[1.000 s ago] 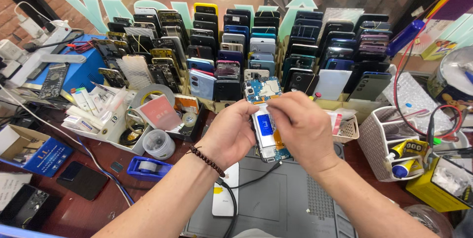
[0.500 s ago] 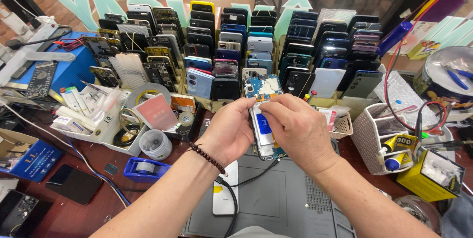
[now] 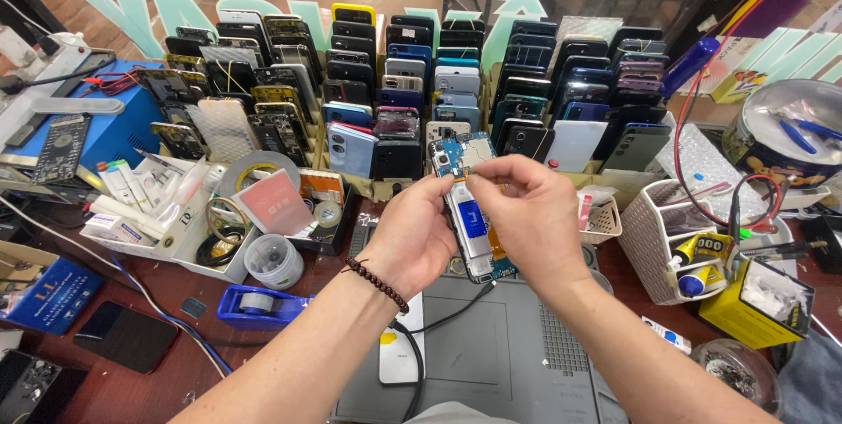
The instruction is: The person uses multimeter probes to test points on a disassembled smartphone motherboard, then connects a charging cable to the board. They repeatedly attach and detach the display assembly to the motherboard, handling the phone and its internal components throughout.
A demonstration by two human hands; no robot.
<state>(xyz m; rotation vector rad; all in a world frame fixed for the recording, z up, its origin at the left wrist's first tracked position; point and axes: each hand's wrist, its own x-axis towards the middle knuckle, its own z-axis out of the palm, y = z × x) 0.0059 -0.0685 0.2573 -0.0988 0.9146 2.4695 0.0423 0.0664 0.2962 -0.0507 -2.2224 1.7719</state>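
An opened phone (image 3: 472, 213) with its back off, showing a blue circuit board and a white battery, is held upright above the grey work mat (image 3: 491, 354). My left hand (image 3: 414, 233) grips its left edge; a dark bead bracelet (image 3: 377, 284) is on that wrist. My right hand (image 3: 526, 213) covers its right side, with thumb and fingertips pinched at the upper part near the board. A black cable (image 3: 456, 310) hangs from the phone's bottom down to the mat.
Racks of several upright phones (image 3: 395, 82) fill the back. A white tray of tape rolls and tubes (image 3: 202, 213) and a blue tape dispenser (image 3: 259, 306) lie left. A white basket (image 3: 675, 231) and yellow box (image 3: 754, 301) stand right. A dark phone (image 3: 127, 336) lies at lower left.
The hands and phone stay together at the centre. The view has shifted slightly, and my right fingertips have moved up to the top of the phone.
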